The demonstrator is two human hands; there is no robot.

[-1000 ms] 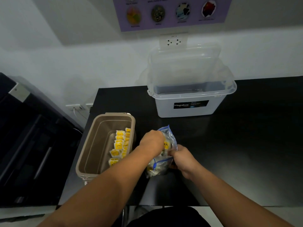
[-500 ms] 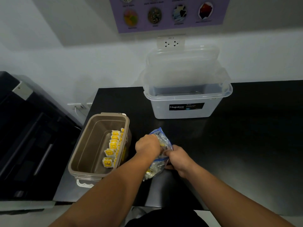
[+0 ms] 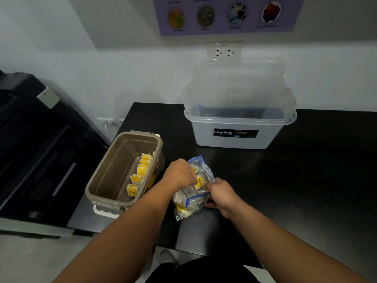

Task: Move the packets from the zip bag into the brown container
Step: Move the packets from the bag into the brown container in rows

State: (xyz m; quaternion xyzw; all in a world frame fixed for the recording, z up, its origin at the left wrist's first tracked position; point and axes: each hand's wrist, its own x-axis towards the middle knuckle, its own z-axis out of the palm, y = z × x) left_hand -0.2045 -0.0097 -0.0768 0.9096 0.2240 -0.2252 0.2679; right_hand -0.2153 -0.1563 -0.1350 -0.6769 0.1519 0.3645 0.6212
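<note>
1. The fingers (image 3: 191, 175) of the left hand (image 3: 180, 174) were curled inside the mouth of the zip bag (image 3: 190, 198), closed on a tea packet (image 3: 199, 181) whose yellow label read TEA.
2. The fingers (image 3: 210, 186) of the right hand (image 3: 222, 195) were clenched on the bag's open edge beside the blue zip strip, with the thumb tucked beneath against the plastic.
3. The two hands were nearly touching over the bag's mouth, left above and right below.
4. The zip bag lay on the black table (image 3: 295, 180) near its front edge, slumped on its side, with more yellow-labelled packets showing through the clear plastic.
5. The brown container (image 3: 114, 170) stood just to the left of the bag at the table's left end, open, with a row of tea packets (image 3: 140, 174) standing on edge along its right inner wall.
6. Farther back, well apart from the hands, a clear Megabox tub (image 3: 237, 137) sat by the wall, its lid (image 3: 238, 84) propped upright behind it.
7. Above the tub, a wall socket (image 3: 224, 52) and a purple poster (image 3: 224, 27) were fixed to the white wall.
8. A black machine (image 3: 38, 152) stood off the table's left side.
</note>
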